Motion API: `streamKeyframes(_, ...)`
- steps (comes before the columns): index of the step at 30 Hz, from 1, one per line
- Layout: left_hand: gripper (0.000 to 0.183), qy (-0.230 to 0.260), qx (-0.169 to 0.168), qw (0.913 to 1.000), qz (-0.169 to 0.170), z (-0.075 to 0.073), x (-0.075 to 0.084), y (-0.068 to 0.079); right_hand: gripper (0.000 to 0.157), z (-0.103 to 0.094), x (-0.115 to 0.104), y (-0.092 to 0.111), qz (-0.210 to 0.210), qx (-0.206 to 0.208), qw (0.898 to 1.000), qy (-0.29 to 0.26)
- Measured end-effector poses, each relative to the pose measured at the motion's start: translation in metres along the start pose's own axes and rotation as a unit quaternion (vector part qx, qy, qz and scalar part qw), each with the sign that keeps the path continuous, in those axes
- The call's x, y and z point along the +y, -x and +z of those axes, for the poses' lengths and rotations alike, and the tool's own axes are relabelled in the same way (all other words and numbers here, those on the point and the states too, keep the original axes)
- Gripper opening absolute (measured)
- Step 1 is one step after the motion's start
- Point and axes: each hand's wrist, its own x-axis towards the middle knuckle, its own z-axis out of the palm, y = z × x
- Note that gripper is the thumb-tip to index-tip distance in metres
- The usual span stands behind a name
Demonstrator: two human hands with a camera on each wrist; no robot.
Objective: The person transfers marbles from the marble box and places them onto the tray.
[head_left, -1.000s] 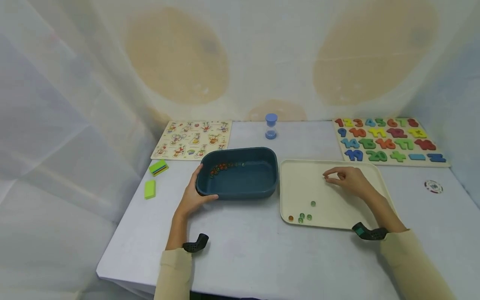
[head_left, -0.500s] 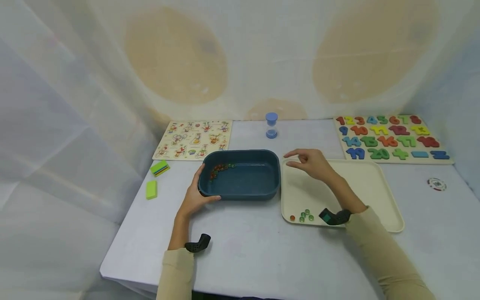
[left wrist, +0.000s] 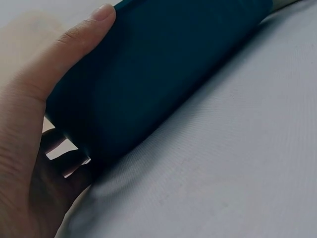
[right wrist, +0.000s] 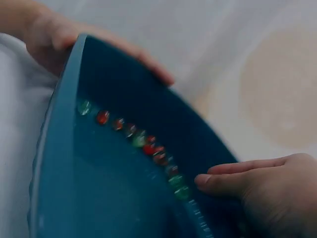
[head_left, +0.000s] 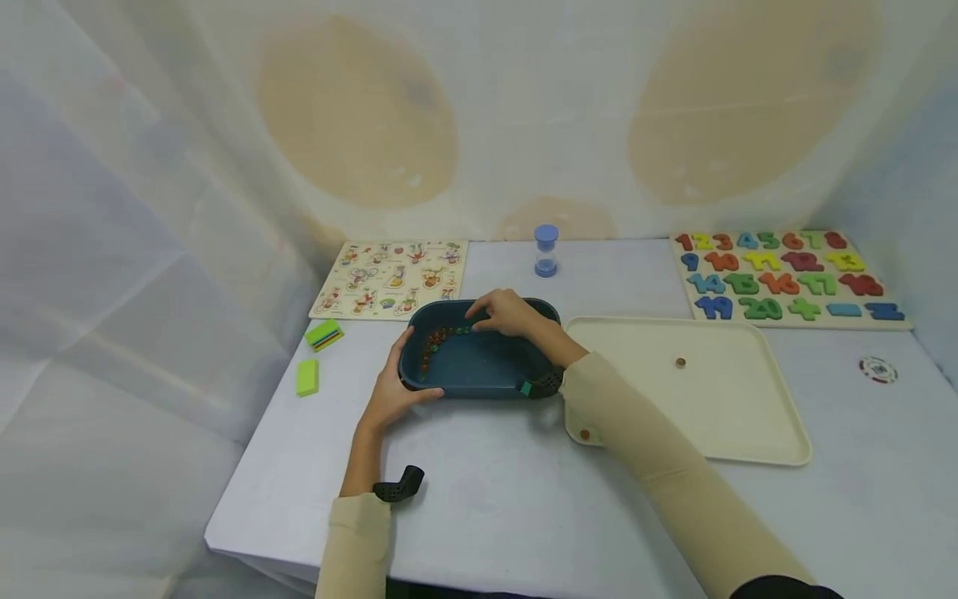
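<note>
My left hand point(head_left: 392, 391) grips the left end of a dark teal plastic basin point(head_left: 479, 391), thumb along the front wall and fingers round the side. Inside it, red and green glass marbles point(right wrist: 149, 148) line the left and back edges of the floor. My right hand point(head_left: 509, 314) is inside the basin toward the back; the right wrist view shows its thumb and forefinger close by the green marbles, with nothing visible between them. To the right lies a cream tray point(head_left: 718, 416) with a brownish marble point(head_left: 680, 363) on it and an orange one point(head_left: 585, 434) at its front left corner.
A picture puzzle board point(head_left: 389, 279) and a blue sand timer point(head_left: 546, 251) stand behind the basin. A number puzzle point(head_left: 793, 279) lies back right, near a round chip point(head_left: 878, 369). Lime-green blocks point(head_left: 307, 378) lie at the left. My right sleeve covers part of the tray.
My right hand has moved left from over the tray into the basin; a second ago it pinched a small brownish marble. My left hand keeps its grip on the basin.
</note>
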Motion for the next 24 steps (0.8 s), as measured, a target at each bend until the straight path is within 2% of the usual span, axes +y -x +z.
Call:
streamKeyframes(7, 0.103, 0.006, 0.000, 1.0000, -0.006, 0.000, -0.001, 0.000, 0.027, 0.021, 0.006, -0.014, 0.049, -0.038, 0.997, 0.044)
streamKeyframes(14, 0.103, 0.002, 0.001, 1.0000, -0.003, -0.001, 0.001, 0.001, 0.024, 0.029, 0.004, -0.021, 0.058, -0.025, 0.996, 0.064)
streamKeyframes(19, 0.104, 0.001, -0.001, 1.0000, 0.000, -0.001, 0.000, 0.000, 0.022, 0.031, 0.004, -0.020, 0.040, -0.014, 0.996, 0.084)
streamKeyframes(24, 0.103, 0.001, 0.001, 1.0000, 0.002, -0.002, -0.001, -0.001, 0.022, 0.008, 0.000, -0.003, -0.007, 0.020, 1.000, 0.021)
